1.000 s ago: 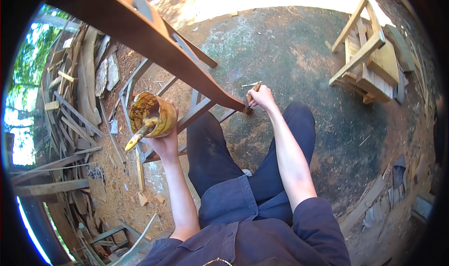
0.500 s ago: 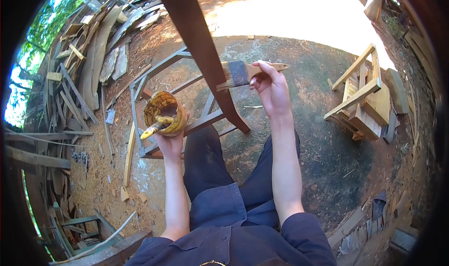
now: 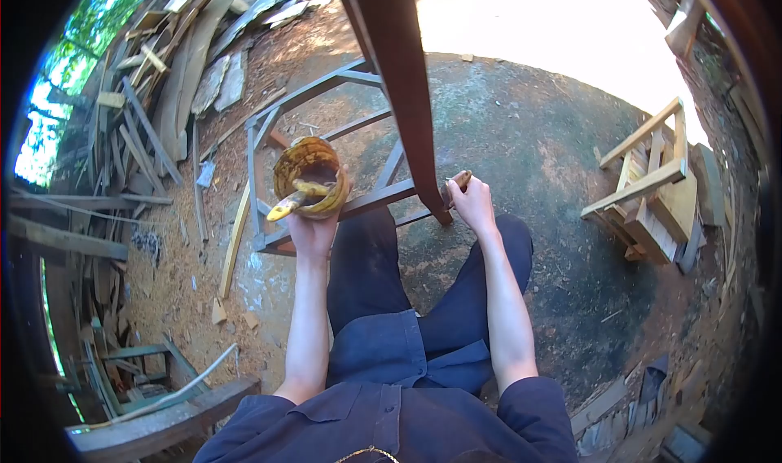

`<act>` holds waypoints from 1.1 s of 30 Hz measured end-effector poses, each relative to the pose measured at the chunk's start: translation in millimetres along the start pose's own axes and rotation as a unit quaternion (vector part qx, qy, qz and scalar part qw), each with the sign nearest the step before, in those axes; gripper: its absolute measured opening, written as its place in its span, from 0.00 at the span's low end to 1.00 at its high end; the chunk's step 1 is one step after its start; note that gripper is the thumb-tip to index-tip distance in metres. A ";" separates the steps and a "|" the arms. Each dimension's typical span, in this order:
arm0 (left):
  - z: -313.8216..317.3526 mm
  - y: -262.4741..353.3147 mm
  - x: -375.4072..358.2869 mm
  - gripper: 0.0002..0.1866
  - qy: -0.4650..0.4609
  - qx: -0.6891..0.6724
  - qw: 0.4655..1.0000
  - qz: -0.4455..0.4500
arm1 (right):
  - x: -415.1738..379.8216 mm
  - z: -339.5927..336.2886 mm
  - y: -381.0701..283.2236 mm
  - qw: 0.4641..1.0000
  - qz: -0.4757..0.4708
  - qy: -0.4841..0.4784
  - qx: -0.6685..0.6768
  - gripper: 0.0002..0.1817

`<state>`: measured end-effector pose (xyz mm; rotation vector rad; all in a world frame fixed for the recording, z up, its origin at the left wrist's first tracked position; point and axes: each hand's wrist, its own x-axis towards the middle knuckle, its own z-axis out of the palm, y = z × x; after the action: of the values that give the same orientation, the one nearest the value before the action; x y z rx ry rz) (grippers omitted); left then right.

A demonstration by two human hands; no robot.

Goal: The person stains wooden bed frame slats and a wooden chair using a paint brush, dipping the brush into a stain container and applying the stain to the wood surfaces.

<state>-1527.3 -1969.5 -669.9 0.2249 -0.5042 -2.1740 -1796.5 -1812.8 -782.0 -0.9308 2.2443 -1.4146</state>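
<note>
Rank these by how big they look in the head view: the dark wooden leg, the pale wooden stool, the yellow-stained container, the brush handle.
1. dark wooden leg, though it is nearest the camera
2. pale wooden stool
3. yellow-stained container in the left hand
4. brush handle in the right hand, mostly hidden

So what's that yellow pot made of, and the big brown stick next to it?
The pot in the left hand looks like plastic, though thick yellow-brown drips hide most of its surface, so that's a guess. The brown stick looks like wood with a dark reddish-brown coat: long, straight and square-edged. The right hand holds a brush against its lower end; the handle looks like pale wood.
</note>
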 end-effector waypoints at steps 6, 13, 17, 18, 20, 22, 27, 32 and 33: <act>9.5 21.7 -19.9 0.42 0.013 -0.053 0.998 0.018 | -69.2 -35.1 -136.6 0.962 0.065 0.111 0.241 0.09; 20.0 56.0 -52.4 0.44 0.096 -0.065 0.988 0.104 | -118.7 -37.6 -186.9 0.954 -0.167 0.161 0.187 0.06; 19.3 66.7 -63.9 0.42 0.109 -0.074 0.979 0.156 | -109.4 -19.8 -194.8 0.942 -0.290 0.167 0.007 0.06; 19.4 68.7 -66.7 0.42 0.114 -0.078 0.977 0.162 | -105.4 -12.3 -191.6 0.947 -0.286 0.139 -0.041 0.07; 20.9 71.5 -77.1 0.41 0.099 -0.079 0.974 0.185 | -99.6 5.4 -186.7 0.956 -0.263 0.095 -0.085 0.08; 28.1 73.8 -92.7 0.41 0.117 -0.077 0.967 0.212 | -98.0 28.6 -188.1 0.958 -0.262 0.065 -0.092 0.07; 43.6 93.1 -142.9 0.44 0.116 -0.107 0.950 0.271 | -117.1 95.1 -209.7 0.961 -0.277 -0.003 0.008 0.07; 52.3 116.4 -193.3 0.43 0.131 -0.071 0.936 0.318 | -132.0 146.1 -215.2 0.950 -0.221 -0.145 0.165 0.09; 54.6 119.9 -201.0 0.43 0.148 -0.063 0.929 0.334 | -130.3 150.5 -213.7 0.943 -0.185 -0.176 0.211 0.10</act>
<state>-1337.1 -1859.4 -572.6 0.2592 -0.2183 -1.4650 -1538.2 -1888.8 -668.8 -1.3647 1.4776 -1.6374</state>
